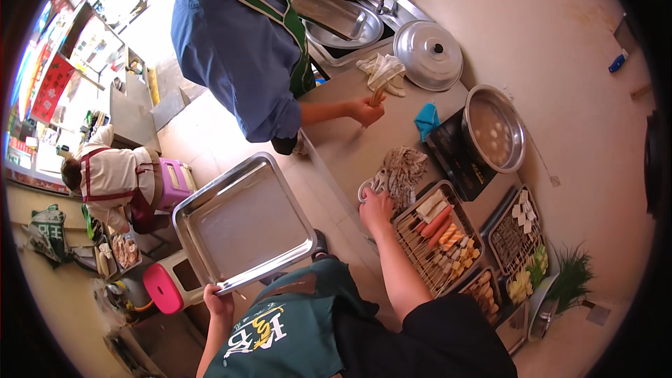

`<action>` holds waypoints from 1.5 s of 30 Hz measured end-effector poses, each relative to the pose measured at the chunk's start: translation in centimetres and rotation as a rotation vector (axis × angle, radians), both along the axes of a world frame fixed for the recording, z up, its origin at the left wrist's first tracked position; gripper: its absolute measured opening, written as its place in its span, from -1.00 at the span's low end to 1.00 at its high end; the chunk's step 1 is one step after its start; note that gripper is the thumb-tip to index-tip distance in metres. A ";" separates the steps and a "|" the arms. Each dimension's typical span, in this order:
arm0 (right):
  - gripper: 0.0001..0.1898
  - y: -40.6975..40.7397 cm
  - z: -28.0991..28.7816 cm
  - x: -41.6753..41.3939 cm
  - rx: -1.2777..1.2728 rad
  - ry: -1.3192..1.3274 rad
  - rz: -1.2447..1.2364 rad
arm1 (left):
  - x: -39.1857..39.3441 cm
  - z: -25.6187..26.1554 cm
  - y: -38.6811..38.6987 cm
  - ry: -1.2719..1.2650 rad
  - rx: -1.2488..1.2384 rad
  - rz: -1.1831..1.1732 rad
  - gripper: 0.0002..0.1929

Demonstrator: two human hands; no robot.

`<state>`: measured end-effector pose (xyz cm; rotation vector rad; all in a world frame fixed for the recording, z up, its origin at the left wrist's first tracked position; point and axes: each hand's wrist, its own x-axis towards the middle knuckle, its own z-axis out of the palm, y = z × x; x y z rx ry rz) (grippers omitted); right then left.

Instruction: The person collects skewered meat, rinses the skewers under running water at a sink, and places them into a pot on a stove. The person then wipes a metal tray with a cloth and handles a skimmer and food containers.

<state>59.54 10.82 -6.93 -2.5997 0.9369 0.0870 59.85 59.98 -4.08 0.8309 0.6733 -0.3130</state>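
Observation:
My left hand grips the near rim of a stainless steel tray, which is tilted and bare inside, out beyond the table's edge. On the table, my right hand has its fingers curled at pale looped handles, which look like those of scissors; the blades are hidden. A crumpled brown patterned cloth lies right beside them. Near my right forearm stands a metal tray of skewers bearing sausages, rolls and cubed pieces.
Across the table, a co-worker's hand holds thin sticks. A pot with pale balls in liquid sits on a black cooktop. Further things are a domed lid, a blue cloth and a second skewer tray. Another person bends at left.

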 end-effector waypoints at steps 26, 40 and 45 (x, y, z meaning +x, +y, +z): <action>-0.23 -6.7 -6.4 5.3 -0.412 -0.266 -0.397 | -3.8 1.7 0.1 0.133 0.147 0.074 -0.68; -0.63 -4.3 -4.4 10.5 0.104 -0.709 0.339 | -2.5 2.2 -0.6 0.152 0.184 0.024 -0.66; -0.81 -1.7 -8.4 6.6 0.347 -0.629 0.237 | -1.8 -1.5 2.0 0.074 0.165 0.038 -0.66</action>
